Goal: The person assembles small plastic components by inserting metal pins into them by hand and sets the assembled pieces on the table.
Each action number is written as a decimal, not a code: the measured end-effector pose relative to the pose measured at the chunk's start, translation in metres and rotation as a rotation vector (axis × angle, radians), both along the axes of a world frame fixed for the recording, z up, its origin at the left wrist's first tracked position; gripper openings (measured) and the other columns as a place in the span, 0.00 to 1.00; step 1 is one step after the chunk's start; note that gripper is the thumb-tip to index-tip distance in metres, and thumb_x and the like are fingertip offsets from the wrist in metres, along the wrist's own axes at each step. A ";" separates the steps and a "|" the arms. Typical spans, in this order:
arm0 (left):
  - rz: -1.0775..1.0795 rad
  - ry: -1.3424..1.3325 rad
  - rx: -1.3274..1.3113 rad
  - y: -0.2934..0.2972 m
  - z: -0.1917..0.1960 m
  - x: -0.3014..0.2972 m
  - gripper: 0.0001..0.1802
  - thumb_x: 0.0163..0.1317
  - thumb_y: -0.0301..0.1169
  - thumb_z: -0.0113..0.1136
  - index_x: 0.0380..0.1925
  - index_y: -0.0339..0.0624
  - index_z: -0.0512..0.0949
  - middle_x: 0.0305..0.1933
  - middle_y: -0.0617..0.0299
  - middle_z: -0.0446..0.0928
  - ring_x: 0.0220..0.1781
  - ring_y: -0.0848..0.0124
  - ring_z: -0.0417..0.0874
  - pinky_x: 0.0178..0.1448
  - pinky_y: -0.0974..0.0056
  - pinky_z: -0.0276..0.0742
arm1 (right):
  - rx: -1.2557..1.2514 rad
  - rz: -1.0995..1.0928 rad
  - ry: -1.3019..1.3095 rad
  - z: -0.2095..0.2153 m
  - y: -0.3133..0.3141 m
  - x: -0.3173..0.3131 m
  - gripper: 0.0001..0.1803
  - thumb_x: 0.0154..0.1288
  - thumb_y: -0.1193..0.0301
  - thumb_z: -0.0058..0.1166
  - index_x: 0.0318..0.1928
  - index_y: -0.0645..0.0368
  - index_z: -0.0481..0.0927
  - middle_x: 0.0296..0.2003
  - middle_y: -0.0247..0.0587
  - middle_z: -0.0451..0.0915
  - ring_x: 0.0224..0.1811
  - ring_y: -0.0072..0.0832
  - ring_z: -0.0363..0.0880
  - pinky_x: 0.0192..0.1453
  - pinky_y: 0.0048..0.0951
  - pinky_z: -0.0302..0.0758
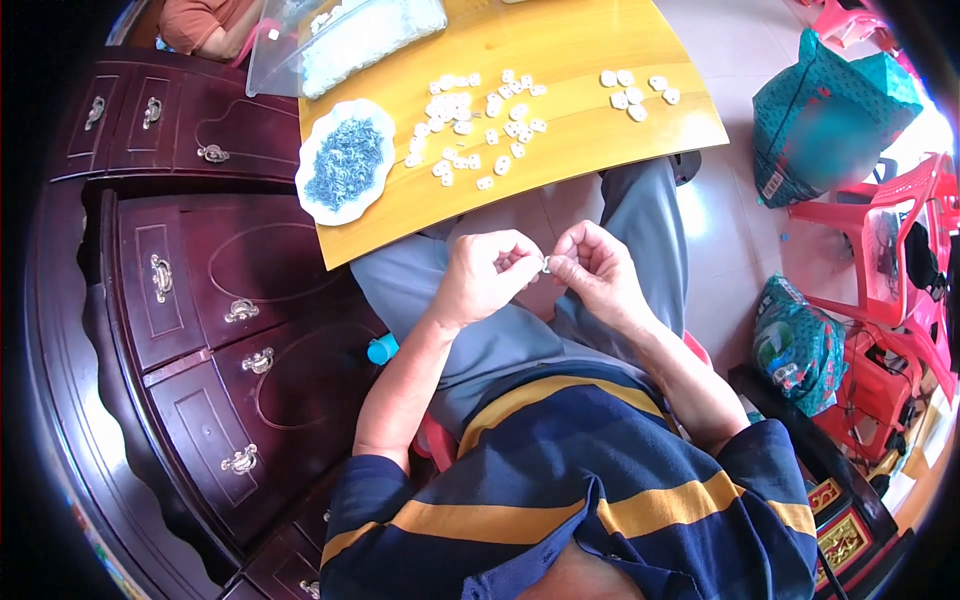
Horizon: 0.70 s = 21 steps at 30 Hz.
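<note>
Over my lap, just off the near edge of the yellow table (560, 60), both hands meet fingertip to fingertip. My left hand (490, 275) is closed in a pinch, thumb against forefinger. Opposite it, my right hand (600, 275) pinches too. Between the fingertips shows a small whitish piece (545, 265), mostly covered and too small to make out. On the table, a white scalloped plate (313, 200) holds a heap of small dark blue-grey metallic pieces (348, 160). Beside it lie many loose small white pieces with holes (450, 108). Several more white pieces (634, 95) form a separate group at the right.
A clear bin of white pieces (375, 45) stands at the table's far left. Dark wooden drawers (220, 290) line my left. Teal bags (820, 120) and red plastic stools (855, 235) are on the right. Another person's arm (222, 40) shows at the top left.
</note>
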<state>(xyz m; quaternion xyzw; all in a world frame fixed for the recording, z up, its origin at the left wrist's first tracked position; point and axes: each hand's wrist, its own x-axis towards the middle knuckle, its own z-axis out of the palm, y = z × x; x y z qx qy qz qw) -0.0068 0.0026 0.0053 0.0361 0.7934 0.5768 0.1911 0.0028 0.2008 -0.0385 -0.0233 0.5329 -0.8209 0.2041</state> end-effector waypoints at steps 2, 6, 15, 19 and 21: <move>0.008 0.057 0.015 -0.003 0.009 -0.005 0.05 0.62 0.25 0.67 0.36 0.34 0.84 0.26 0.66 0.83 0.27 0.84 0.80 0.32 0.73 0.76 | -0.118 0.008 -0.035 0.007 0.000 -0.003 0.06 0.72 0.78 0.58 0.43 0.59 0.74 0.33 0.27 0.78 0.35 0.12 0.76 0.42 0.16 0.75; 0.158 0.258 -0.218 -0.013 0.021 -0.027 0.12 0.58 0.27 0.70 0.42 0.34 0.83 0.26 0.63 0.82 0.25 0.81 0.79 0.33 0.72 0.75 | -0.134 -0.040 -0.053 0.006 0.007 -0.008 0.05 0.73 0.76 0.58 0.44 0.59 0.74 0.34 0.27 0.78 0.35 0.13 0.77 0.43 0.16 0.75; 0.198 0.682 -0.755 -0.003 0.008 -0.072 0.09 0.61 0.34 0.67 0.37 0.40 0.84 0.34 0.55 0.82 0.32 0.54 0.84 0.38 0.54 0.79 | -0.189 -0.133 -0.060 0.007 0.009 -0.018 0.09 0.75 0.73 0.56 0.52 0.59 0.75 0.36 0.28 0.81 0.37 0.13 0.78 0.45 0.17 0.76; 0.180 0.772 -0.727 0.015 0.001 -0.084 0.08 0.62 0.34 0.65 0.35 0.42 0.84 0.34 0.51 0.81 0.38 0.50 0.84 0.41 0.51 0.80 | -0.019 -0.192 -0.040 0.014 0.022 -0.014 0.07 0.74 0.73 0.55 0.49 0.59 0.78 0.37 0.32 0.82 0.37 0.18 0.80 0.46 0.21 0.78; 0.158 0.732 -0.704 0.016 0.007 -0.082 0.07 0.61 0.31 0.64 0.37 0.42 0.84 0.34 0.50 0.81 0.37 0.49 0.82 0.41 0.49 0.78 | 0.021 -0.153 -0.074 0.012 0.018 -0.012 0.07 0.73 0.73 0.55 0.48 0.59 0.78 0.37 0.34 0.83 0.39 0.20 0.83 0.45 0.23 0.80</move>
